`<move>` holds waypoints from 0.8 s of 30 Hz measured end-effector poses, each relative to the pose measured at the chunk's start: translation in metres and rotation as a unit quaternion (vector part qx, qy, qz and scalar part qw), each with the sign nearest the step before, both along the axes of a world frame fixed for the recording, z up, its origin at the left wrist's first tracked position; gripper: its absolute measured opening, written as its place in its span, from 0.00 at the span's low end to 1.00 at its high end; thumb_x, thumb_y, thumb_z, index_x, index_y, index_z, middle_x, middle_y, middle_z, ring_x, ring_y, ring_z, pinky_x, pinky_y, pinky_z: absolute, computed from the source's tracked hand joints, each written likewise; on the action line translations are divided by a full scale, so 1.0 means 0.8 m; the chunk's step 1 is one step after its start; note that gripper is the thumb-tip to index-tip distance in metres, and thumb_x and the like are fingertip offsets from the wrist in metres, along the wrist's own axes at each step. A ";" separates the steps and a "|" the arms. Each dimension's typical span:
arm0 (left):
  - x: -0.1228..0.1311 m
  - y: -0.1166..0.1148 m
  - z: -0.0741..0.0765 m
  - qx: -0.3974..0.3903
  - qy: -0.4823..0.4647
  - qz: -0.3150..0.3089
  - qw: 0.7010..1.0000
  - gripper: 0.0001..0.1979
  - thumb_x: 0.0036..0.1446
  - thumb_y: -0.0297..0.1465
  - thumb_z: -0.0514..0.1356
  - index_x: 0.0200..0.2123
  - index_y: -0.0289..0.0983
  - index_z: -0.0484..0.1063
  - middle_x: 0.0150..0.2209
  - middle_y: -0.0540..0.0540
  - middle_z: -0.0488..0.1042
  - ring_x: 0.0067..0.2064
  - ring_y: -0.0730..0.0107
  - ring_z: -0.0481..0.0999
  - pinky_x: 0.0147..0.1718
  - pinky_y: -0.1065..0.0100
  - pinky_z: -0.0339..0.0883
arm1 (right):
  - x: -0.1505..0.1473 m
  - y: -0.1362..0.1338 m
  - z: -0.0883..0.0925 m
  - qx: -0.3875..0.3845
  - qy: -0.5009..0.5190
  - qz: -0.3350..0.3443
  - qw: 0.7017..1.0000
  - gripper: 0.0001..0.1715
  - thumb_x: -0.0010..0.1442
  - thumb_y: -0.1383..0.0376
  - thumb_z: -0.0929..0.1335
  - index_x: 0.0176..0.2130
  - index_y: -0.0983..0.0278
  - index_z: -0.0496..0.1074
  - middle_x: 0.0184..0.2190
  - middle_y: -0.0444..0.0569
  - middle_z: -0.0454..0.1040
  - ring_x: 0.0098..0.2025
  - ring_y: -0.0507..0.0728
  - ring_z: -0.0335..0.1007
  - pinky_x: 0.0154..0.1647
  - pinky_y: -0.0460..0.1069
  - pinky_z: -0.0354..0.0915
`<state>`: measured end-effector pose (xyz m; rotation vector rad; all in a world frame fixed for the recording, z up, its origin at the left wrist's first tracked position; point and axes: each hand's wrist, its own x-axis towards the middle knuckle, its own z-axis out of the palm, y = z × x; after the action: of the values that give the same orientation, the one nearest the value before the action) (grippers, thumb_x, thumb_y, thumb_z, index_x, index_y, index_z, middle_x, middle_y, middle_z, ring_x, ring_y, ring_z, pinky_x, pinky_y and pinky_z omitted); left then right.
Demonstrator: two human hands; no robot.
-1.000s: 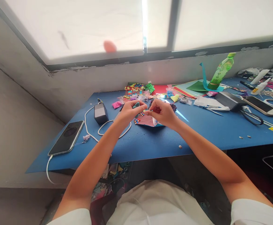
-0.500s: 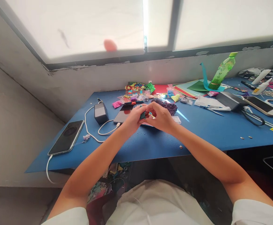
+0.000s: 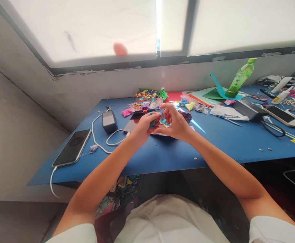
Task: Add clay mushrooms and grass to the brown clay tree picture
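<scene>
My left hand (image 3: 146, 125) is closed around a small teal lump (image 3: 152, 124) that looks like modelling clay; the fingers hide most of it. To its right, my right hand (image 3: 174, 124) is open, thumb and forefinger apart, with nothing visible between them. Just beyond the hands lies a flat piece with small colourful bits (image 3: 165, 124), partly covered by my right hand. A dark purple crinkled mass (image 3: 186, 116) shows behind the right hand. Left of my left hand lies a dark, shiny flat device (image 3: 130, 126).
On the blue table (image 3: 162, 158) are a phone (image 3: 71, 148), a black box-shaped adapter (image 3: 109, 122) and white cables at left. Small coloured packets and paper sheets line the back. A green bottle (image 3: 240, 79), blue pens, a glue bottle (image 3: 283, 94) and another phone (image 3: 286, 115) are at right.
My right hand has drawn back slightly from the left, and its thumb and forefinger have spread apart. My left hand has stayed in place with the teal lump.
</scene>
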<state>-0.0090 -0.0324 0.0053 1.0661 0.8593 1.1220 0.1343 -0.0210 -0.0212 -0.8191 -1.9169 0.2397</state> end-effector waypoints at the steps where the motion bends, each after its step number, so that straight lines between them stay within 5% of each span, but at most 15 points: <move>1: -0.002 0.001 0.001 -0.006 -0.009 -0.004 1.000 0.11 0.42 0.32 0.66 0.23 0.36 0.65 0.21 0.54 0.61 0.22 0.81 0.61 0.19 0.77 0.57 | 0.001 0.001 -0.001 0.022 0.008 0.007 1.000 0.28 0.49 0.58 0.75 0.46 0.61 0.64 0.29 0.40 0.63 0.24 0.47 0.55 0.24 0.44 0.56; 4: -0.005 0.004 0.001 -0.013 -0.027 -0.025 0.999 0.13 0.40 0.33 0.67 0.24 0.36 0.65 0.22 0.55 0.61 0.22 0.81 0.61 0.21 0.78 0.59 | 0.002 0.004 -0.002 0.085 0.029 -0.004 0.996 0.09 0.60 0.65 0.68 0.43 0.62 0.69 0.27 0.41 0.66 0.23 0.47 0.58 0.24 0.44 0.58; 7: -0.008 0.005 -0.002 -0.004 -0.028 -0.039 0.999 0.13 0.41 0.33 0.68 0.25 0.36 0.66 0.22 0.54 0.62 0.23 0.81 0.61 0.21 0.78 0.58 | 0.001 0.004 -0.003 0.117 0.042 -0.028 0.992 0.04 0.61 0.66 0.68 0.38 0.62 0.73 0.25 0.42 0.68 0.23 0.48 0.60 0.25 0.44 0.61; 15: -0.010 0.004 0.001 0.021 0.020 -0.042 0.999 0.13 0.45 0.35 0.68 0.23 0.34 0.69 0.22 0.52 0.65 0.24 0.80 0.63 0.22 0.77 0.59 | -0.001 -0.002 0.001 0.161 0.075 -0.016 0.984 0.06 0.64 0.65 0.66 0.36 0.63 0.74 0.28 0.43 0.71 0.22 0.46 0.60 0.23 0.44 0.60; 20: -0.006 0.004 0.001 0.030 0.050 -0.015 0.998 0.15 0.47 0.40 0.66 0.25 0.35 0.69 0.20 0.53 0.62 0.22 0.79 0.60 0.20 0.76 0.55 | 0.002 -0.008 0.004 0.128 0.054 -0.036 0.990 0.16 0.70 0.59 0.57 0.31 0.62 0.61 0.21 0.39 0.61 0.20 0.47 0.56 0.23 0.44 0.56; 24: -0.005 0.006 -0.001 0.049 0.080 0.004 0.996 0.12 0.48 0.39 0.63 0.24 0.35 0.69 0.19 0.53 0.60 0.21 0.78 0.59 0.19 0.75 0.54 | 0.005 -0.005 -0.001 0.176 -0.037 -0.060 0.982 0.21 0.71 0.60 0.53 0.26 0.61 0.54 0.19 0.40 0.59 0.20 0.49 0.56 0.23 0.46 0.52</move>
<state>-0.0127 -0.0274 0.0046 1.2475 0.9425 1.1048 0.1379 -0.0248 -0.0217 -0.7072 -1.8974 -0.2029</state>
